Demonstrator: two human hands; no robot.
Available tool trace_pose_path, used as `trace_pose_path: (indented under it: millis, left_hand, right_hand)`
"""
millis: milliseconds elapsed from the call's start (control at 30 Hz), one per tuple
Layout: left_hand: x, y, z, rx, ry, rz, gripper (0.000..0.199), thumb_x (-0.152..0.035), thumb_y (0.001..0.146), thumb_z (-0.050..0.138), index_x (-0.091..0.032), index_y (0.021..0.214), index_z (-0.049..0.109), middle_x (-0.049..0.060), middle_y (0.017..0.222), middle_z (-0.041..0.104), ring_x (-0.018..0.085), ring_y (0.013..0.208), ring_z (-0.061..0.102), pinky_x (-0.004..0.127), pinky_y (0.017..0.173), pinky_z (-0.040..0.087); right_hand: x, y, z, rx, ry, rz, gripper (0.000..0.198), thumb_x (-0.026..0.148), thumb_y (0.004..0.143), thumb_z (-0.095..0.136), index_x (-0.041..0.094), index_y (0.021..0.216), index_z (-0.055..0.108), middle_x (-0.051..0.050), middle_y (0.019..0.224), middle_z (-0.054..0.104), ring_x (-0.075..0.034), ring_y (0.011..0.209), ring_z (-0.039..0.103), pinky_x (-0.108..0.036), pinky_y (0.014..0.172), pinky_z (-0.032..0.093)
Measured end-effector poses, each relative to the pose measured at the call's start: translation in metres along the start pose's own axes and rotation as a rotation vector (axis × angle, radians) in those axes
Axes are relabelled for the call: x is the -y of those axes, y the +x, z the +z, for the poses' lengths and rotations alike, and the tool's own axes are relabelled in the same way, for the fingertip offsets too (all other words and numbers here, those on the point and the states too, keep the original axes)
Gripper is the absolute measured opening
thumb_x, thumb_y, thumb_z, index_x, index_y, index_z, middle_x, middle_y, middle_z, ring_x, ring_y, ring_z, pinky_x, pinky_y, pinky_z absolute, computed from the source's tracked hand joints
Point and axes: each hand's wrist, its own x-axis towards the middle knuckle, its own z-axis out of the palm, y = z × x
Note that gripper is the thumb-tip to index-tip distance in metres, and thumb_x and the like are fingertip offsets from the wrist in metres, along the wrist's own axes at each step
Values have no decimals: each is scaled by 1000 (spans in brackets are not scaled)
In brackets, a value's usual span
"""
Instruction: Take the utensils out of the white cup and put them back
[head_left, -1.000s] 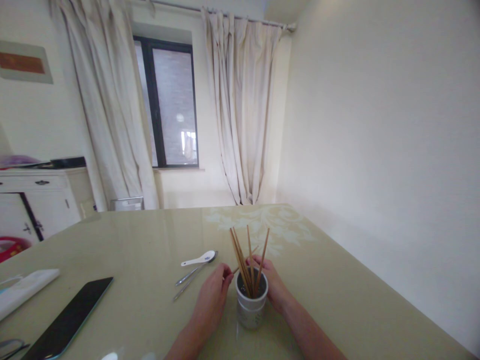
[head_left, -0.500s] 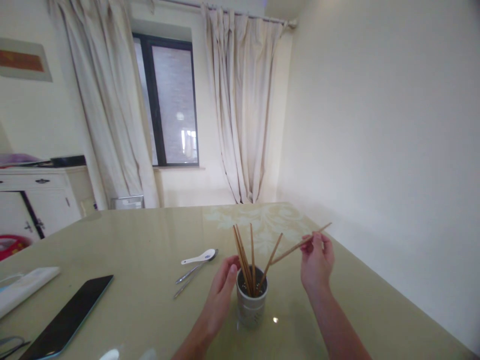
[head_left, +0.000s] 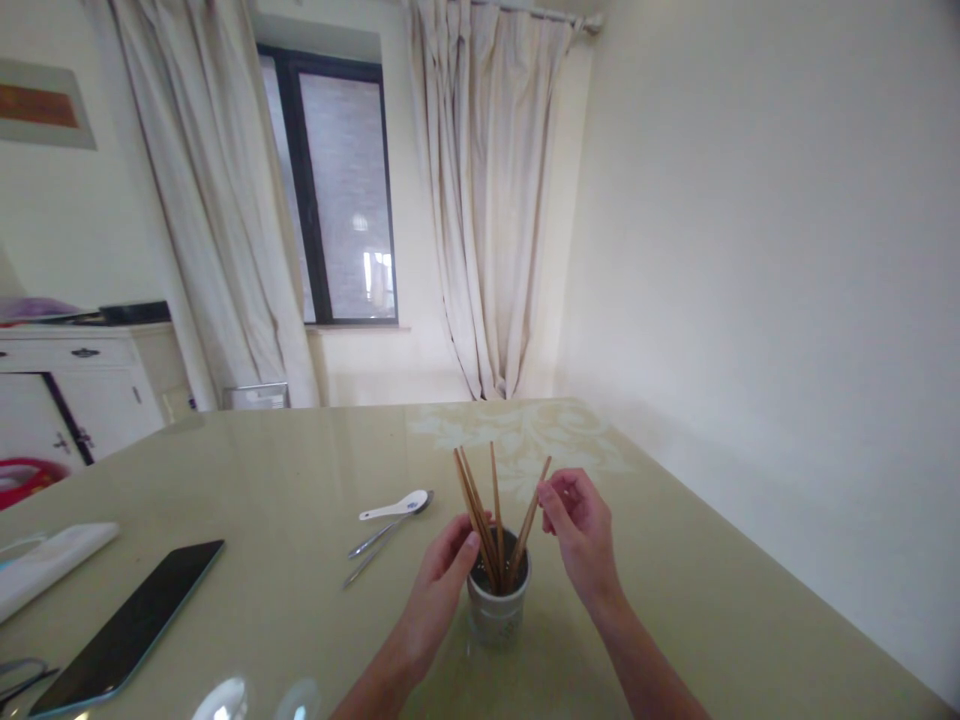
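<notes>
Count two hands, one on each side of one upright cup [head_left: 499, 615], all over one table [head_left: 675, 620]. Inside that cup, at least four sticks [head_left: 480, 530], overlapping too much for an exact total: a close bunch leaning left, one nearly upright, and one or perhaps two leaning right.

At the left of the rim, see the left hand [head_left: 442, 575], half open and curved round, with the thumb apart from the fingers and the fingertips partly hidden behind the bunch. Cannot tell how firmly held. At the right, above the rim, see the right hand [head_left: 581, 525], pinched nearly closed at thumb and fingertip on the upper part of the right-leaning sticks, with the cup below and to the left of that pinch. Cannot tell whether pinching one or two.

Left of the cup, well clear of the grip, find one white spoon [head_left: 409, 504] over two metal handles [head_left: 373, 540]. Farther left, one phone [head_left: 139, 620] and one white case [head_left: 49, 565]. Beyond, two curtains [head_left: 495, 180], one window [head_left: 349, 190] and one cabinet [head_left: 105, 400].
</notes>
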Motion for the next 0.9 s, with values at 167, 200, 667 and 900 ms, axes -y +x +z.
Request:
trace_pose_path:
  millis: [167,200,667,900]
  left_hand:
    - [1,2,1,8,-15,15,55,-66,85,74,-22,119,77,9,129,78,29,121,71,43,114,52]
    - [1,4,1,10,-24,14,55,-65,84,76,-22,118,78,9,127,79,28,118,72,43,113,53]
    - [-6,14,1,58,190,89,51,-65,88,71,-16,78,73,-1,67,66,15,64,58,23,59,42]
    - [-12,12,1,59,253,131,47,-61,93,66,-16,81,74,2,74,71,18,71,64,25,65,49]
  right_hand:
    - [-16,-6,7,133,-99,91,40,58,85,81,21,86,67,3,69,59,-13,54,53,-24,47,43]
    - [-19,-7,8,170,-136,93,40,59,88,79,20,88,71,1,69,63,-15,56,55,-26,51,45]
    - [-4,-8,14,275,-205,56,37,55,91,75,20,80,73,1,68,62,-17,63,55,-28,60,44]
    - [-4,-9,12,379,-270,87,33,52,90,76,19,84,75,0,69,65,-17,63,57,-27,59,43]
